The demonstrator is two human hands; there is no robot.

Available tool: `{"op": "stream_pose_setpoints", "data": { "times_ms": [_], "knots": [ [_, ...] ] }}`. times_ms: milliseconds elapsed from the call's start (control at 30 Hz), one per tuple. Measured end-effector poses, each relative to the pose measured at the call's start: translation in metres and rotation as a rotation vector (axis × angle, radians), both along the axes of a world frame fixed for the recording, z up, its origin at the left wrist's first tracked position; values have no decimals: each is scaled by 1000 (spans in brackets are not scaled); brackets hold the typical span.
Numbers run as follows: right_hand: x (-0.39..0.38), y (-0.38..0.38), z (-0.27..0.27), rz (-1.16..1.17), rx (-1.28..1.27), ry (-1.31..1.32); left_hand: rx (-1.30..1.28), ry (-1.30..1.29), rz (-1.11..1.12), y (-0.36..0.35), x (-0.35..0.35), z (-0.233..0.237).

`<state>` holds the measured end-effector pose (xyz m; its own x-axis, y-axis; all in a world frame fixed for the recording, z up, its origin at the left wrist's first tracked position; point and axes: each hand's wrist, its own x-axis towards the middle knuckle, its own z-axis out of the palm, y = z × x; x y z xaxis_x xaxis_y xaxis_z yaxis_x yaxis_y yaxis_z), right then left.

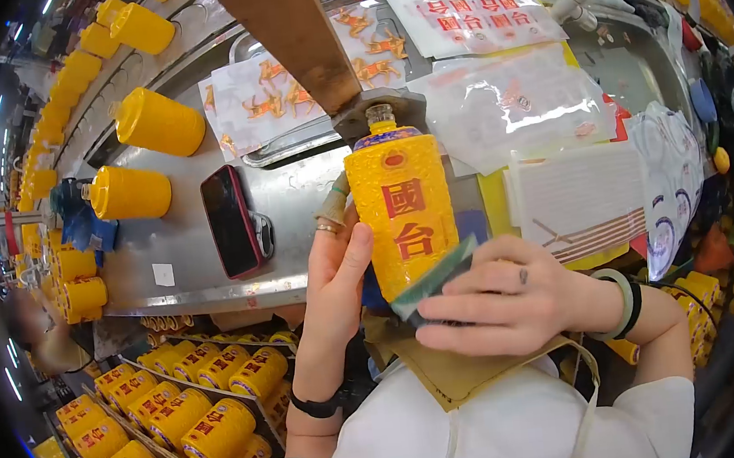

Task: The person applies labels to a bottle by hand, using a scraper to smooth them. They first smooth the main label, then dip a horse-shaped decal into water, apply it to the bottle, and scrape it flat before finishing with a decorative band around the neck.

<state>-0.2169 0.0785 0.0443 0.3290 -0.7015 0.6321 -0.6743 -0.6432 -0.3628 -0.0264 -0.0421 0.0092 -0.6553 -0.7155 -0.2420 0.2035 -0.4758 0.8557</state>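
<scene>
A yellow textured bottle (402,203) with red characters stands in front of me, its clear glass neck against a metal bracket. My left hand (338,254) is closed round the bottle's left side, thumb along the edge and the other fingers partly hidden behind it. A finger cover (332,206) sits on one of those fingers. In my right hand (506,295) is a flat green pad (434,282), pressed against or just over the bottle's lower right part; contact is hard to tell. A blue and red pattern rings the bottle's shoulder.
A brown beam (286,34) rises over the metal table. Left lie a phone (232,222) and yellow bottles (160,123). Decal sheets (510,109) and a white stack (578,195) are on the right. Crates of lettered yellow bottles (219,433) stand lower left. Another person's arm (51,339) shows far left.
</scene>
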Motion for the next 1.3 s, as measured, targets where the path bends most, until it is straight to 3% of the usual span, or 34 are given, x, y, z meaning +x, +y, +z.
{"op": "stream_pose_setpoints", "data": {
  "times_ms": [67,133,200,300,333,433,533,667,733,1067,1100,1133,1200,1233,1300],
  "knots": [
    [2,-1,3,4,38,-33,-14,-23,0,0,-2,0],
    [-2,-12,-2,-192,-127,-61,-30,-41,0,1,-5,0],
    [-2,-10,-12,-235,-124,-64,-41,-64,16,0,-5,3],
    [6,10,-8,37,42,-201,-56,-106,13,2,-7,8],
    [3,8,-8,29,40,-206,-99,-132,4,3,-8,8],
    [-2,0,-9,-535,318,-685,-105,-154,1,8,-11,10],
    [-2,-18,-17,-432,406,-1290,-109,-167,1,8,-14,11],
    [5,-25,-42,-480,468,-1160,-124,-165,12,10,-15,13],
    [4,-27,-46,-563,337,-937,-118,-162,24,10,-15,14],
    [-19,-20,-43,-670,382,-778,-127,-174,-17,9,-13,13],
    [-18,-20,-44,-614,433,-967,-118,-148,-13,9,-13,12],
    [-19,-19,-44,-614,433,-968,-119,-149,-13,9,-14,12],
    [-20,-15,-44,-391,690,-1444,-87,-48,57,8,-15,12],
    [-18,-15,-43,-392,690,-1449,-88,-52,55,9,-16,12],
    [-9,-19,-41,-381,824,-1192,-129,-129,38,11,-16,12]
  ]
}}
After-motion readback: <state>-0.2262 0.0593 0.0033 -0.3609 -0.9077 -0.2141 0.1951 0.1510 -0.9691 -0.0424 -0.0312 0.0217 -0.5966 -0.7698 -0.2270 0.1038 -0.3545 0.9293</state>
